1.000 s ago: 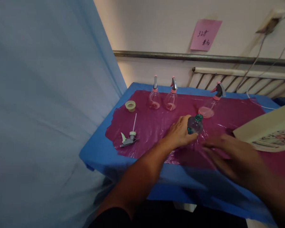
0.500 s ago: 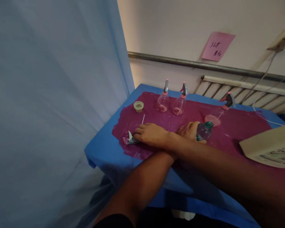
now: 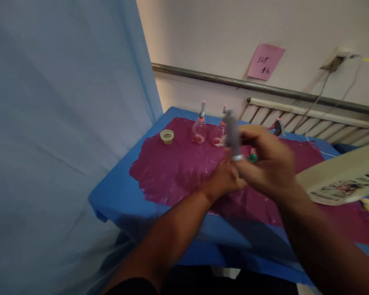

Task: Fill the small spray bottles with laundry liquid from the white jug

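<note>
My right hand [image 3: 269,159] is raised over the table, fingers closed around a grey trigger spray head [image 3: 233,137], which is blurred by motion. Lower and to the left, my left hand [image 3: 224,178] is closed around a clear bottle whose green neck [image 3: 252,157] shows beside my right thumb; most of the bottle is hidden. Behind my hands stand two clear spray bottles, one [image 3: 198,132] fully visible and another [image 3: 217,134] partly covered by the spray head. Further right, a third bottle's trigger top [image 3: 277,127] pokes up behind my right hand.
A small translucent cup [image 3: 167,137] sits on the purple sheet [image 3: 162,172] spread over the blue-covered table [image 3: 110,192]. At the right lies a large pale yellow jug [image 3: 341,180]. A blue curtain [image 3: 64,123] hangs left; a pipe [image 3: 203,76] and radiator [image 3: 295,110] line the wall.
My right hand has lifted the spray head from the table's left side and carried it right, uncrossing my arms. My left hand has shifted left with the bottle. The view has turned slightly right.
</note>
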`<state>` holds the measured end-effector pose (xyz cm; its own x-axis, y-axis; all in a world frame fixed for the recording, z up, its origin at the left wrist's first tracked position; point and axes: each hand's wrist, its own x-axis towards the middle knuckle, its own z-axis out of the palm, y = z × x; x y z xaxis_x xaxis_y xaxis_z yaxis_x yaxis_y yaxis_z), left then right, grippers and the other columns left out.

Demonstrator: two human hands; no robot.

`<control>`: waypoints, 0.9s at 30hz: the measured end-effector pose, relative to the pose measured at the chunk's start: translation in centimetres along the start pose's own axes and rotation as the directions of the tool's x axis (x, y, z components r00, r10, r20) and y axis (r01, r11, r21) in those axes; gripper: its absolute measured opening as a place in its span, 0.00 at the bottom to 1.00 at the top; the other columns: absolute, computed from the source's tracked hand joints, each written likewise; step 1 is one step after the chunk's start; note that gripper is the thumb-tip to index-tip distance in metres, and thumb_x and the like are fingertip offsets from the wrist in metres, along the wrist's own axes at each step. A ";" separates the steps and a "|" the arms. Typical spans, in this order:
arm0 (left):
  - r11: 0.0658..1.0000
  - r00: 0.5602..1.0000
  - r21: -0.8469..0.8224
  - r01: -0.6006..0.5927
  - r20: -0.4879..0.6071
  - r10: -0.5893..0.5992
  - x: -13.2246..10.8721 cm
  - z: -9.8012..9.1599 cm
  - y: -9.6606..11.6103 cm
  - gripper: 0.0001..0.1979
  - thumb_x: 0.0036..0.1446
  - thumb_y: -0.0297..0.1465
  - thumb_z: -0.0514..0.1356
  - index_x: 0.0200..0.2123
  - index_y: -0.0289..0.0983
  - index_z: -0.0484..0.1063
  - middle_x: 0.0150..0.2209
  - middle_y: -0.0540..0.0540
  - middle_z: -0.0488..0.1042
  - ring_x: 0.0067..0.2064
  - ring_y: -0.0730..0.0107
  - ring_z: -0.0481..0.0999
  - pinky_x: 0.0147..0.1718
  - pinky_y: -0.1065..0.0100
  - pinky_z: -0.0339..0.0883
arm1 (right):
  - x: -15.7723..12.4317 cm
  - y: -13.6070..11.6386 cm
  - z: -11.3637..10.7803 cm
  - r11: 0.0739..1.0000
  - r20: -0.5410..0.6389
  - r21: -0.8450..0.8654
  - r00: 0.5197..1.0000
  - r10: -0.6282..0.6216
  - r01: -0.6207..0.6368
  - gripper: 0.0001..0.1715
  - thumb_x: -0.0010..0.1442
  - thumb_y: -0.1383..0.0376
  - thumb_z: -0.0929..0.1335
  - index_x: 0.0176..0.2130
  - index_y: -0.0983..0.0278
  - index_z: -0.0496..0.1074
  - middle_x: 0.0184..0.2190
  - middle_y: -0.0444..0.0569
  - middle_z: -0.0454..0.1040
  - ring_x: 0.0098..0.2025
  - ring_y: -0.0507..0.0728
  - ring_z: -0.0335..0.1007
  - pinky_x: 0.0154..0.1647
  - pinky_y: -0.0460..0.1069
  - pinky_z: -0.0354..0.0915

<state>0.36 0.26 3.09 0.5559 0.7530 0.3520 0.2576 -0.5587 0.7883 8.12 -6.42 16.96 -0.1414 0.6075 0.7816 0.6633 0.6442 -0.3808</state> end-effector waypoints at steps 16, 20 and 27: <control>0.998 0.983 0.057 -0.039 0.184 0.028 0.9 -1.2 0.4 0.35 0.62 0.36 0.72 0.69 0.42 0.68 0.66 0.37 0.77 0.67 0.42 0.78 0.68 0.45 0.73 | -3.1 3.3 -7.4 0.926 -0.268 0.042 0.888 0.373 -0.376 0.19 0.66 0.57 0.81 0.55 0.55 0.83 0.46 0.47 0.86 0.43 0.59 0.84 0.48 0.57 0.82; 0.996 0.980 0.044 -0.078 0.186 0.069 0.9 -1.1 0.2 0.36 0.62 0.34 0.72 0.70 0.39 0.67 0.65 0.36 0.77 0.67 0.43 0.78 0.70 0.44 0.72 | -5.1 7.3 -5.4 0.849 -0.114 0.142 0.843 0.525 -0.509 0.19 0.66 0.53 0.81 0.53 0.56 0.83 0.46 0.48 0.87 0.43 0.60 0.84 0.50 0.58 0.81; 0.998 0.980 0.048 -0.044 0.197 0.034 0.9 -1.0 0.3 0.37 0.61 0.34 0.70 0.72 0.38 0.65 0.67 0.34 0.75 0.69 0.41 0.77 0.70 0.42 0.72 | -8.6 11.2 -3.4 0.787 -0.031 0.267 0.811 0.584 -0.556 0.20 0.68 0.48 0.79 0.51 0.56 0.83 0.45 0.48 0.85 0.45 0.60 0.82 0.55 0.58 0.77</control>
<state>0.12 1.13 4.11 0.7093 0.6504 0.2719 0.2707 -0.6075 0.7468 19.27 -6.01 7.68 0.2953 0.8548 0.4267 0.4042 0.2929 -0.8665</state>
